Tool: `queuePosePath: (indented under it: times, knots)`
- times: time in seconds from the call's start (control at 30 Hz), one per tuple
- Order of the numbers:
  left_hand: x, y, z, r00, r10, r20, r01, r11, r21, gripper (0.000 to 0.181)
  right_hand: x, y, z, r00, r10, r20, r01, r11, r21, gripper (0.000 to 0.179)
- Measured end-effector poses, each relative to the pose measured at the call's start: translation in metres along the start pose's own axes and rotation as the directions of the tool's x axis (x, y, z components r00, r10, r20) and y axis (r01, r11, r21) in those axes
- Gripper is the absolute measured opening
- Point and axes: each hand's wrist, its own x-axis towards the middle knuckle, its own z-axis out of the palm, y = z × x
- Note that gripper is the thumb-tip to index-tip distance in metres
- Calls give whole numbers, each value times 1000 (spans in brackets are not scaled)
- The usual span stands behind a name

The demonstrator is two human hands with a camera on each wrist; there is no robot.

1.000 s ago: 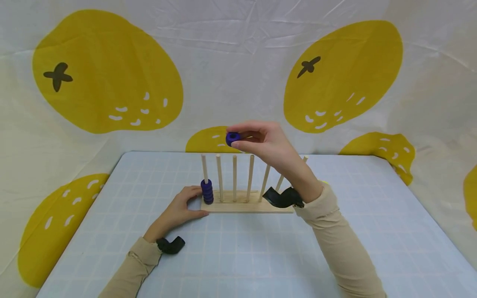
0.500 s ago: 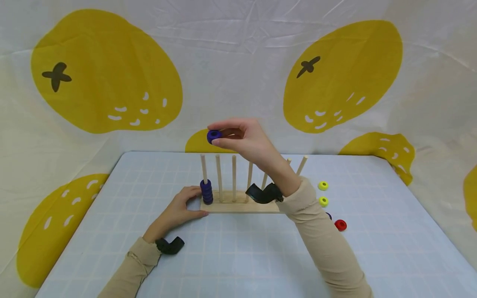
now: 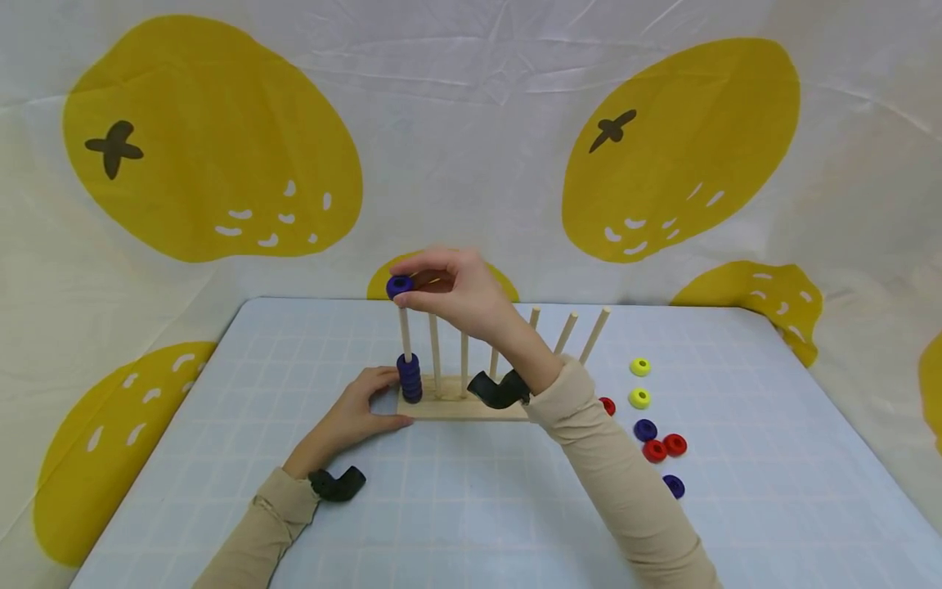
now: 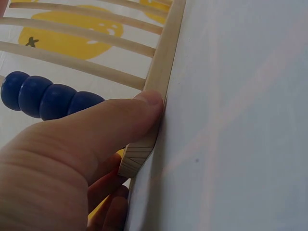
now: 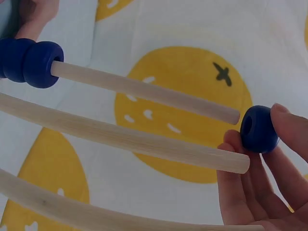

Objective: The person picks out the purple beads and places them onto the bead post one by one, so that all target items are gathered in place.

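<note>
My right hand (image 3: 459, 294) pinches a blue bead (image 5: 260, 129) between thumb and fingers, its hole facing the tip of the leftmost peg (image 5: 144, 91). In the head view the bead sits right at the top of that peg. Several blue beads (image 3: 409, 379) are stacked low on the same peg. My left hand (image 3: 364, 407) grips the left end of the wooden base (image 4: 161, 72), thumb on the front edge and fingers behind. The other pegs (image 3: 436, 352) of the rack carry no beads where they show; my right hand and forearm hide parts of them.
Loose beads lie on the table right of the rack: two yellow (image 3: 640, 398), some red (image 3: 675, 445) and blue (image 3: 645, 430), partly beside my right sleeve (image 3: 618, 466). A white curtain (image 3: 456, 164) with yellow fruit prints hangs behind the table (image 3: 441, 523).
My right hand has moved left, then slightly down, bringing the blue bead from over the middle pegs to the leftmost peg's tip. The left hand has stayed on the base.
</note>
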Motion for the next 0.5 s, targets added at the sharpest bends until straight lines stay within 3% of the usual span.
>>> queuePosePath:
  times: [0.27,0.5]
  knots:
    - [1,0,-1,1000,-23,10,23,1000,-12,65,-3,4,3,997,82,9,-80,987,-141,25]
    - [1,3,-1,999,-38,17,38,999,-8,65,-4,6,3,995,93,37,-84,976,-199,25]
